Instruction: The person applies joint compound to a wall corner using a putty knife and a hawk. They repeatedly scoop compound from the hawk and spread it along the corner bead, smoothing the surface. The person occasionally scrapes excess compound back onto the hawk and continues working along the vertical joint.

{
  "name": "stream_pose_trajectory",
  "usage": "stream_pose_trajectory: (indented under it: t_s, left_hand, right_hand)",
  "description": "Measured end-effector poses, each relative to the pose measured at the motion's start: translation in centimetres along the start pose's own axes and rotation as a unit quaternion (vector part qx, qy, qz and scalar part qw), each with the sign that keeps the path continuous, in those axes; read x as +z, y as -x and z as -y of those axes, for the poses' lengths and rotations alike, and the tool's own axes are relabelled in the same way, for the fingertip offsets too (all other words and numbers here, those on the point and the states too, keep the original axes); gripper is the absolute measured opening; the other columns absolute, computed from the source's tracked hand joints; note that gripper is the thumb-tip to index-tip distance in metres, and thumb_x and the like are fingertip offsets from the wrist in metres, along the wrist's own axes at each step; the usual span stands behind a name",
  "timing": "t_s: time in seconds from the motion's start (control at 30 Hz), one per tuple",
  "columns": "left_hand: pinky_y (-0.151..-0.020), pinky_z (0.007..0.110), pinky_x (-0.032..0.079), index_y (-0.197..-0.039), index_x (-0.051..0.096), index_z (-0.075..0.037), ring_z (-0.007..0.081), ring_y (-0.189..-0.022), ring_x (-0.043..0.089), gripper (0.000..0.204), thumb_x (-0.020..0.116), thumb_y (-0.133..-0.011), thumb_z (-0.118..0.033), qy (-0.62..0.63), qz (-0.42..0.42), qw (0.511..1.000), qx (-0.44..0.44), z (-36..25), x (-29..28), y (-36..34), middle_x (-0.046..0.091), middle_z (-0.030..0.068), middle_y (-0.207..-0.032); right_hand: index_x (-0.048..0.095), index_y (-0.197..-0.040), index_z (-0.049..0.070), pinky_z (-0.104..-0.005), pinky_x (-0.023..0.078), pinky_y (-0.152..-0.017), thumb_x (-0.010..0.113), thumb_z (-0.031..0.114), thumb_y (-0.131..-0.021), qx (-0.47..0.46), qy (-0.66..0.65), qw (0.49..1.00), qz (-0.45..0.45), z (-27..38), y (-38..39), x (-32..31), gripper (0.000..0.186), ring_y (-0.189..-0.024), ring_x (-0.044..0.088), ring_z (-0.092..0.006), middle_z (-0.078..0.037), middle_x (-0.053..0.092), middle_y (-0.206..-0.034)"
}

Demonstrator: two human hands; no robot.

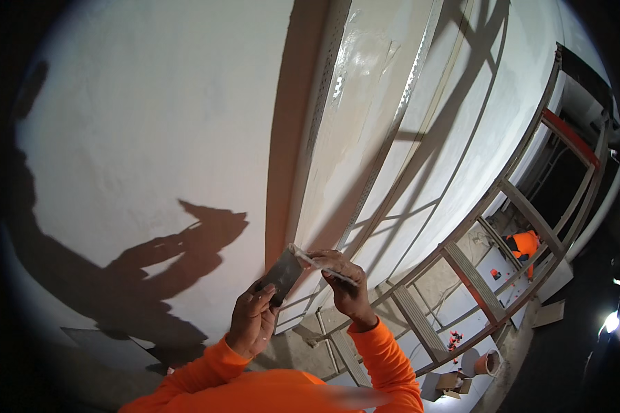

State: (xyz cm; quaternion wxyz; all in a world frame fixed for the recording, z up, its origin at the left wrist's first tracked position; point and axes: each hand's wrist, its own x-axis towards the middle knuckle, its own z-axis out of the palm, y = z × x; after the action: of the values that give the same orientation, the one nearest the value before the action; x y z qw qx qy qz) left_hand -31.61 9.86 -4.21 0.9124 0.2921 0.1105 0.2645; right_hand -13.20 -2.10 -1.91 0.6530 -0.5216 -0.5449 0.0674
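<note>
My left hand [252, 320] is closed on a dark, rectangular putty blade [287, 276], with its thumb and fingers along the near edge. Opposite it, my right hand [346, 286] grips a thin, pale-smeared putty knife [326, 268], seen almost edge-on. The two blades meet or nearly meet at their far corners, where whitish filler [294, 250] shows. Just beyond my hands rises a boxed wall column [355, 103]. Perforated metal corner beads [408, 96] run along its edges, and wet, shiny compound [355, 51] coats its upper face.
A ladder [430, 330] with wide treads curves along my right side. Far below on the floor are a person in orange [523, 244], a bucket [487, 363], an open cardboard box [453, 383] and red tools [454, 340]. A bright lamp [612, 321] shines at the far right.
</note>
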Motion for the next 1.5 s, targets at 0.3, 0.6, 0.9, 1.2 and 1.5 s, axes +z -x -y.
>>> stream_pose_trajectory:
  t_s: [0.3, 0.6, 0.9, 1.2, 1.5]
  left_hand:
    - [-0.098, 0.031, 0.051, -0.120, 0.061, -0.002, 0.0151, -0.104, 0.066, 0.023, 0.065, -0.100, -0.012, 0.039, -0.017, 0.998, 0.042, -0.1, -0.9, 0.6, 0.068, 0.0055, -0.114]
    - [-0.095, 0.034, 0.053, -0.121, 0.068, 0.002, 0.0214, -0.107, 0.067, 0.025, 0.067, -0.096, -0.001, -0.345, -0.057, 0.846, 0.402, 4.5, -4.2, -2.4, 0.072, 0.0118, -0.112]
    - [-0.084, 0.036, 0.055, -0.116, 0.070, -0.006, 0.0228, -0.099, 0.068, 0.020, 0.061, -0.099, -0.005, -0.532, -0.035, 0.689, 0.490, 2.6, -4.9, -4.5, 0.074, 0.0125, -0.112]
    - [-0.097, 0.029, 0.045, -0.123, 0.063, 0.003, 0.0163, -0.109, 0.059, 0.042, 0.064, -0.101, -0.033, -0.265, -0.035, 0.916, 0.299, 3.1, -1.1, -4.6, 0.065, 0.0061, -0.118]
    - [-0.099, 0.032, 0.042, -0.118, 0.070, -0.002, 0.0187, -0.118, 0.056, 0.028, 0.065, -0.099, -0.021, -0.352, 0.117, 0.852, 0.370, 2.1, -5.2, -4.7, 0.065, 0.0116, -0.135]
  right_hand:
    - [0.068, -0.125, 0.004, -0.0432, 0.059, -0.091, 0.055, -0.010, -0.094, 0.180, 0.243, 0.952, -0.037, -0.5, 1.9, -1.5, 0.036, -0.108, 0.070, -0.0290, -0.012, 0.072, -0.115]
    - [0.056, -0.124, -0.008, -0.0441, 0.061, -0.084, 0.055, 0.011, -0.102, 0.443, -0.416, 0.759, -0.235, 4.9, 4.2, 3.8, 0.029, -0.097, 0.071, -0.0298, -0.017, 0.069, -0.113]
    - [0.061, -0.127, 0.002, -0.0454, 0.059, -0.087, 0.056, 0.017, -0.099, 0.357, -0.500, 0.770, -0.175, 6.7, 3.7, 1.9, 0.032, -0.101, 0.072, -0.0270, -0.009, 0.072, -0.114]
    - [0.064, -0.124, 0.006, -0.0394, 0.054, -0.078, 0.058, 0.016, -0.097, 0.451, -0.531, 0.663, -0.276, -0.6, 7.7, 3.1, 0.029, -0.102, 0.068, -0.0224, -0.006, 0.073, -0.113]
    - [0.063, -0.126, 0.010, -0.0403, 0.057, -0.085, 0.061, 0.019, -0.098, 0.448, -0.633, 0.604, -0.184, -3.0, 9.2, 6.9, 0.029, -0.108, 0.065, -0.0192, -0.003, 0.069, -0.118]
